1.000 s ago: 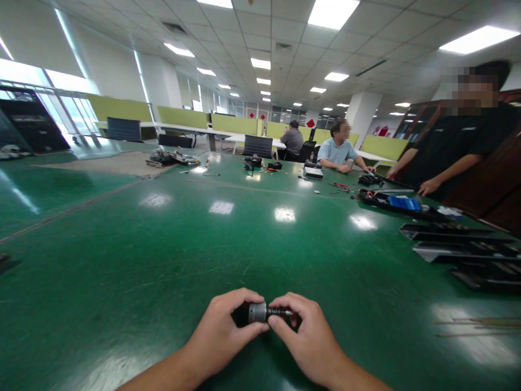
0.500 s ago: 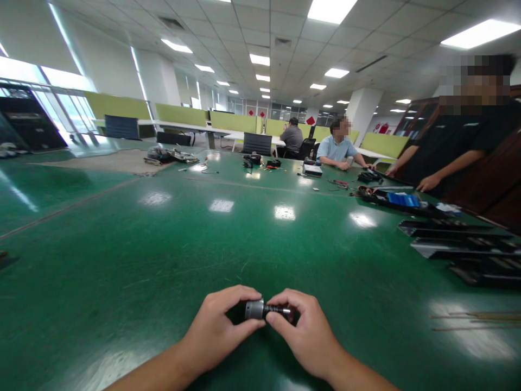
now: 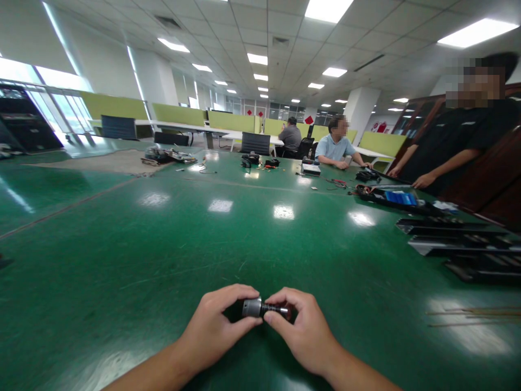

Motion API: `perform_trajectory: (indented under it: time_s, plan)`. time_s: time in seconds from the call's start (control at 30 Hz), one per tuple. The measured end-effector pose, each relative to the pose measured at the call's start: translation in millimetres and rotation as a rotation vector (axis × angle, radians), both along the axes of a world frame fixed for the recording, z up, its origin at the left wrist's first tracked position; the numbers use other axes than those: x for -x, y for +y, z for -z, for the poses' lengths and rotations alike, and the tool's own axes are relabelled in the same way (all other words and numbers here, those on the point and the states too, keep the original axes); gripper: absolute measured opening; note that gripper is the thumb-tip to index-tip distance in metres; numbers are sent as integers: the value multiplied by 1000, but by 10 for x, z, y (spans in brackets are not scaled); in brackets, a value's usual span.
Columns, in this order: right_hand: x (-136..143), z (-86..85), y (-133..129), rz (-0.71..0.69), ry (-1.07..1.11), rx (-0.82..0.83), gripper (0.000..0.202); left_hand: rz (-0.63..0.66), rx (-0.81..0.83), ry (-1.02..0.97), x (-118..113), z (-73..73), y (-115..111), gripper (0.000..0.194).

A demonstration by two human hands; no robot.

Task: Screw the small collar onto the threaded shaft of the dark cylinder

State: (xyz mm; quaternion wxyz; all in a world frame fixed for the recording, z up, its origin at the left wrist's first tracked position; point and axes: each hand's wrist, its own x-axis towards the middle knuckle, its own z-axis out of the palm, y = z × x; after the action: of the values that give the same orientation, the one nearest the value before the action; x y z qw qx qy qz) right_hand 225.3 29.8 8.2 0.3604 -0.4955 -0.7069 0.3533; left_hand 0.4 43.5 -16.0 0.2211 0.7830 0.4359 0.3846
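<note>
Between my two hands, just above or on the green table (image 3: 171, 260), lies a small metal part made of a grey cylinder (image 3: 252, 308) and a dark spring-wound shaft (image 3: 272, 308) with a bright tip. My left hand (image 3: 217, 320) pinches the grey cylinder between thumb and fingers. On the other side, my right hand (image 3: 305, 326) grips the shaft, its thumb and forefinger close to the cylinder. The shaft's tip points right, into the curl of my right hand. Whether the two pieces are joined inside is hidden.
Thin brass-coloured rods (image 3: 472, 312) lie at the right. Behind them are black metal channels (image 3: 448, 244) and a tray with blue packs (image 3: 401, 198). A standing person (image 3: 459, 141) and a seated person (image 3: 336, 149) are at the far right side. Tools and cables (image 3: 166, 155) lie farther back.
The whole view has shifted slightly. Both hands keep their hold on the cylinder and shaft, with no clear movement between them.
</note>
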Motion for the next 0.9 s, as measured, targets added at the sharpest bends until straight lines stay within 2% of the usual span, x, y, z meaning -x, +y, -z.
perform_trajectory:
  time_s: [0.27, 0.5, 0.9]
  plan:
    - [-5, 23, 7, -2, 16, -7, 8, 7, 2, -14, 10, 6, -2, 33]
    - [-6, -1, 3, 3, 24, 1, 8, 15, -75, -55, -1, 14, -3, 37]
    - [-18, 26, 4, 10, 30, -4, 8, 18, -105, -60, -11, -41, -9, 38]
